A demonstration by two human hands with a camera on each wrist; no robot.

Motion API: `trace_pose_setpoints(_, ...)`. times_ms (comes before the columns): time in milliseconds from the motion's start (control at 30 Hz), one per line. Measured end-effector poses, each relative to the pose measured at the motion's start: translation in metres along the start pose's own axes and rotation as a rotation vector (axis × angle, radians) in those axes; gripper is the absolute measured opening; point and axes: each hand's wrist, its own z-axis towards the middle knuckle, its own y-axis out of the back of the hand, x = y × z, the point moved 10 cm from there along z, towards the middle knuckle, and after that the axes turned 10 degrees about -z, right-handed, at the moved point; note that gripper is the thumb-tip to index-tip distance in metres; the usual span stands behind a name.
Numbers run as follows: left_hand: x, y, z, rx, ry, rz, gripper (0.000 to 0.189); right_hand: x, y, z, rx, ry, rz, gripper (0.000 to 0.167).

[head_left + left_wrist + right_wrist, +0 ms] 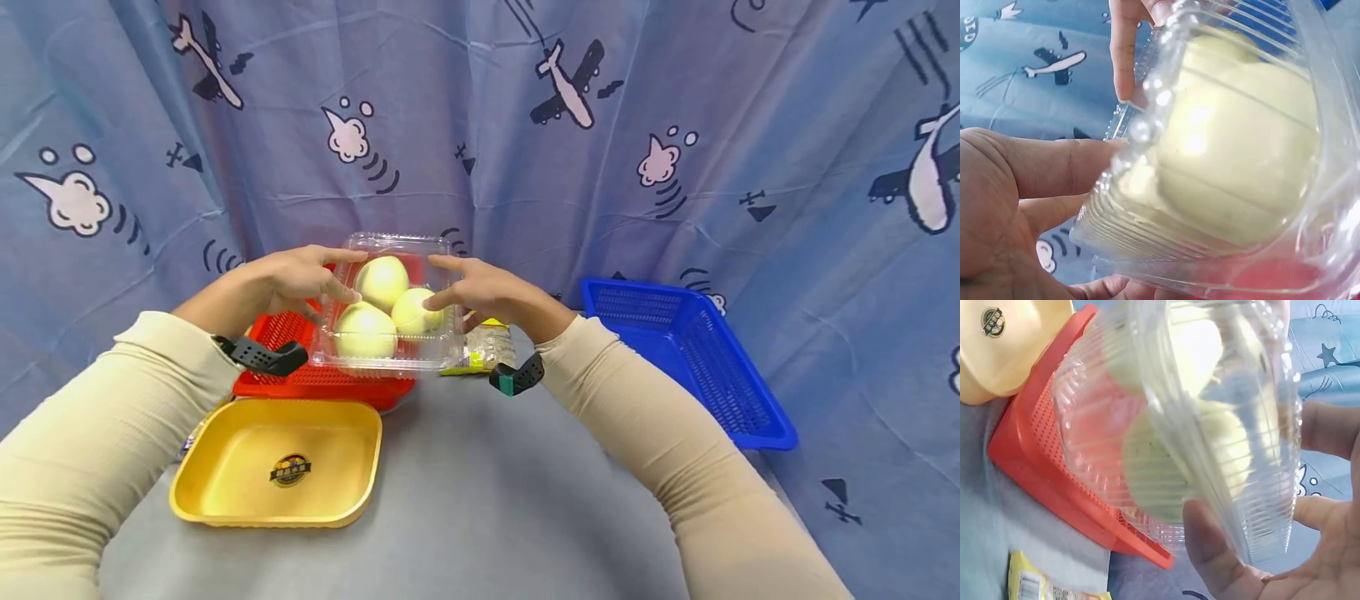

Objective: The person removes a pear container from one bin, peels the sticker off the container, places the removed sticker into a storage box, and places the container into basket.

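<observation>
A clear plastic clamshell box [446, 350] with three pale yellow round fruits [365, 332] inside is held up between both hands. My left hand [296, 279] grips its left side, fingers and thumb at the edge; the left wrist view shows a fruit [1235, 150] close behind the ribbed plastic. On the opposite side my right hand [491, 292] grips the box, and in the right wrist view its thumb [1204, 531] presses the plastic wall. The lid looks closed over the fruits. Behind and below the box is a red basket [315, 385], partly hidden by it.
A yellow tray [225, 487] with a round label sits in front of the red basket. Behind my right hand lies a yellow-and-clear packet [491, 346]. A blue basket [727, 367] stands at the right. A blue airplane-print curtain [480, 125] hangs along the back of the grey table [510, 500].
</observation>
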Motion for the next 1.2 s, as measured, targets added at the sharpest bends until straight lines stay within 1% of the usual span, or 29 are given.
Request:
trace_pose_setpoints(200,0.007,0.018,0.002,-0.03,0.012,-0.002,0.077,0.01,-0.007,0.017,-0.014,0.015,0.005,0.081)
trace_pose_setpoints(333,0.015,0.03,0.004,-0.062,0.022,-0.001,0.075,0.015,-0.015,0.03,-0.017,0.028,0.027,0.082)
trace_pose_setpoints(433,0.021,0.038,0.008,-0.086,0.022,0.0,0.073,0.014,-0.021,0.04,-0.019,0.02,0.031,0.083)
trace_pose_setpoints(633,0.032,0.053,0.015,-0.141,-0.001,0.01,0.069,0.014,-0.034,0.061,-0.021,0.008,0.047,0.085)
trace_pose_setpoints(800,0.043,0.062,0.021,-0.179,-0.018,0.01,0.07,0.011,-0.044,0.076,-0.049,-0.013,0.037,0.086)
trace_pose_setpoints(933,0.053,0.067,0.025,-0.208,-0.011,0.002,0.071,0.006,-0.051,0.085,-0.071,-0.032,0.046,0.086)
trace_pose_setpoints(1067,0.063,0.073,0.028,-0.232,-0.01,-0.008,0.071,0.005,-0.059,0.093,-0.076,-0.027,0.061,0.086)
trace_pose_setpoints(1200,0.073,0.078,0.031,-0.258,-0.006,0.004,0.072,0.002,-0.068,0.101,-0.085,-0.027,0.044,0.086)
